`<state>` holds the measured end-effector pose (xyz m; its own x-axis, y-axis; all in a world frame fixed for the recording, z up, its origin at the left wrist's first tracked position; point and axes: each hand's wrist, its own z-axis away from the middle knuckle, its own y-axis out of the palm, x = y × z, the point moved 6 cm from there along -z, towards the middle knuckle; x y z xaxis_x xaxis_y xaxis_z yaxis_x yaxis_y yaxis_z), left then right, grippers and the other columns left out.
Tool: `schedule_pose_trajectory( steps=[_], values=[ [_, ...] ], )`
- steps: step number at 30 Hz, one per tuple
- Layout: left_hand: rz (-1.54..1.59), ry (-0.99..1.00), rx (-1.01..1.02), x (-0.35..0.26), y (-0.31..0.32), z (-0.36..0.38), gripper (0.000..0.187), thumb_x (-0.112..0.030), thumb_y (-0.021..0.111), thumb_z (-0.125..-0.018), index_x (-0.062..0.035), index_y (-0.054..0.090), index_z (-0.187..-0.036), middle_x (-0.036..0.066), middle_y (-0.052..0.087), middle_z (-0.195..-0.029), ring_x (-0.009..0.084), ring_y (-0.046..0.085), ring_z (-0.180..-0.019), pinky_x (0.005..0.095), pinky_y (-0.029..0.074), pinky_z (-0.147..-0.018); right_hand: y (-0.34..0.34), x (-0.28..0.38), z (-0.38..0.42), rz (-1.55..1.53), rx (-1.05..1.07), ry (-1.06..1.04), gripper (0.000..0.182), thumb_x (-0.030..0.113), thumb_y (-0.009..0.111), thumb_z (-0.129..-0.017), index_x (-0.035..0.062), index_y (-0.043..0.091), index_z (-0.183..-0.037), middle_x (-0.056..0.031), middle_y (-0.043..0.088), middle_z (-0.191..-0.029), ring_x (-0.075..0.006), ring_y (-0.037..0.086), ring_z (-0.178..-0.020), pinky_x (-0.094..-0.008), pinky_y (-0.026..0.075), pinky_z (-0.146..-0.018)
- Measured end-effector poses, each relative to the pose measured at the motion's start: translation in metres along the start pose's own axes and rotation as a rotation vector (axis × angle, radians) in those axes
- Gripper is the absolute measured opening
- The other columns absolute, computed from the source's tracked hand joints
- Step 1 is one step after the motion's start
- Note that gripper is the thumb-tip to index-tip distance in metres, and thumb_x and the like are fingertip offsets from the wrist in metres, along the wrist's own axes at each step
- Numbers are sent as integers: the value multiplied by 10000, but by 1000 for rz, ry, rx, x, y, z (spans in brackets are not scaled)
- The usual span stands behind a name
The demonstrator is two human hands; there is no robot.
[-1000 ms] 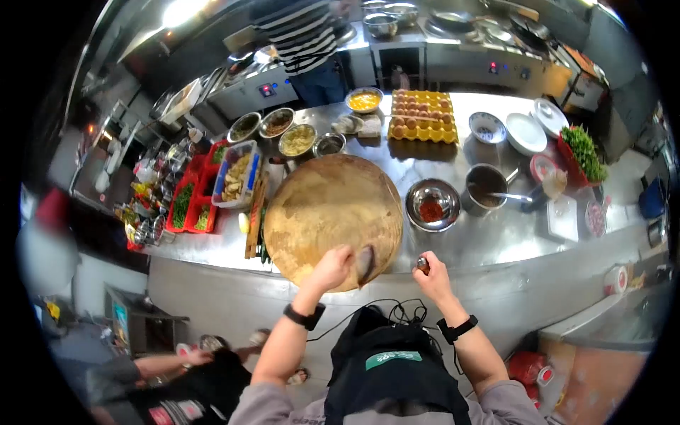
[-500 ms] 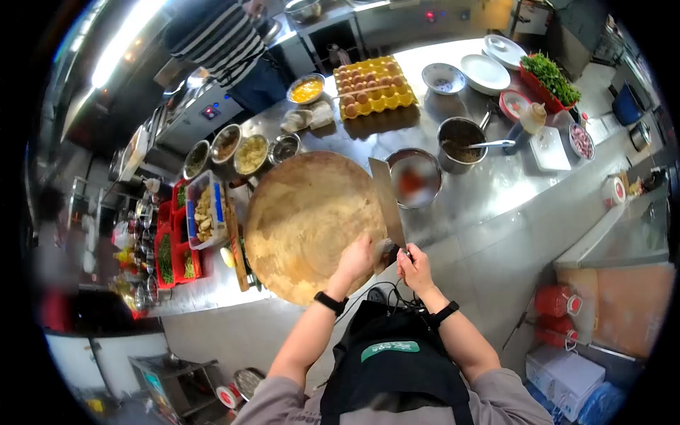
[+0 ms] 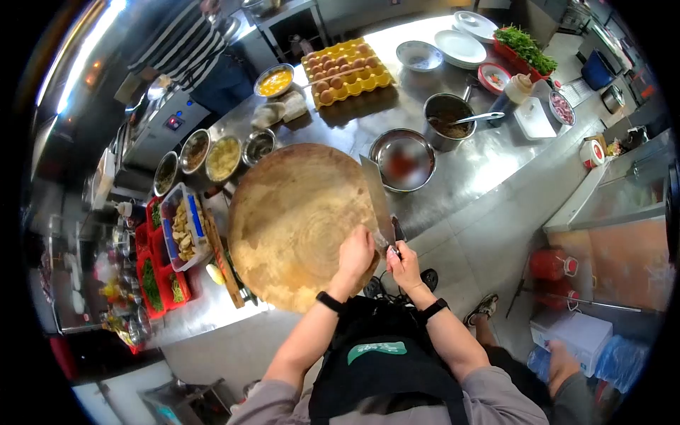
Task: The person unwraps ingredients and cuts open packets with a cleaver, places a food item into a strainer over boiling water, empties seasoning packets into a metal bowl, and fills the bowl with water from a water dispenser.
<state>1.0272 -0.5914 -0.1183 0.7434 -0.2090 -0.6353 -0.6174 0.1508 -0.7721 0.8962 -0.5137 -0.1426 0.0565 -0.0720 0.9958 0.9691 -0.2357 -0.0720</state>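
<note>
A large round wooden chopping block [image 3: 301,212] stands on the steel counter. Along its right edge lies a broad cleaver [image 3: 377,198], its handle end pointing toward me. My left hand [image 3: 356,249] is closed at the block's lower right, near the cleaver's lower end; whatever it holds is too small to make out. With fingers pressed together, my right hand [image 3: 403,263] is just beside the handle end, and what is between its fingers is also unclear. A metal bowl [image 3: 402,160] with blurred red contents sits right of the blade.
Behind the block are a yellow egg tray [image 3: 348,71], small bowls [image 3: 224,158] and a pot with a spoon [image 3: 449,122]. Red trays [image 3: 151,263] and a clear tub [image 3: 185,227] stand left. One person in stripes [image 3: 185,53] stands across the counter; another's leg and hand show lower right.
The view has shifted, so the counter's items appear further left and slightly higher. Another person's leg, shoe and hand have come into view at the lower right.
</note>
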Motion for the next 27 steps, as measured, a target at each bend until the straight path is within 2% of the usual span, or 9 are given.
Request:
schedule_pose_trajectory(
  steps=[2,4,6,7,13,25,27],
  values=[
    [-13,-24,-3,-3,-3,0,173,-221,545,-901,-48,545,-905,200,629,-758,412,617,-723,493,491,-645,1,-2,0,-8,-6,8,201,205,537,-934,7,533,-901,-52,531,-564,-128,540,-490,-284,422,-472],
    [22,-209,70,0,-4,1,257,-289,569,-893,-36,592,-856,213,639,-713,420,626,-713,492,500,-645,0,-3,-1,-16,-10,16,207,210,538,-934,6,531,-900,-53,530,-563,-133,541,-490,-286,421,-475],
    [30,-215,99,6,5,1,285,-301,573,-888,-25,606,-825,224,640,-719,421,628,-722,489,502,-652,1,4,-1,-10,8,-7,287,226,497,-958,31,429,-760,-40,523,-568,-110,524,-484,-255,404,-468],
    [35,-224,123,10,9,1,314,-312,577,-883,-14,620,-794,235,641,-725,423,630,-731,487,504,-659,0,5,-1,-7,8,-6,287,226,497,-958,31,429,-760,-40,523,-568,-110,524,-484,-255,404,-468],
    [180,-348,271,24,19,-3,270,-263,554,-882,-13,642,-830,246,646,-819,426,626,-800,478,501,-702,2,11,1,-25,5,-48,282,224,484,-960,29,442,-761,-42,528,-567,-110,523,-484,-254,401,-469],
    [42,-335,243,15,12,-3,300,-311,527,-915,-40,634,-845,237,646,-822,431,617,-830,501,490,-723,5,-5,14,54,-13,-88,252,228,494,-957,17,487,-818,-32,524,-567,-104,514,-494,-255,414,-486],
    [50,-319,235,16,13,-3,301,-314,524,-917,-42,632,-846,234,646,-815,434,616,-821,503,490,-720,6,-7,13,166,-50,-159,261,239,501,-955,18,481,-818,-34,525,-569,-113,517,-494,-261,415,-488]
  ],
)
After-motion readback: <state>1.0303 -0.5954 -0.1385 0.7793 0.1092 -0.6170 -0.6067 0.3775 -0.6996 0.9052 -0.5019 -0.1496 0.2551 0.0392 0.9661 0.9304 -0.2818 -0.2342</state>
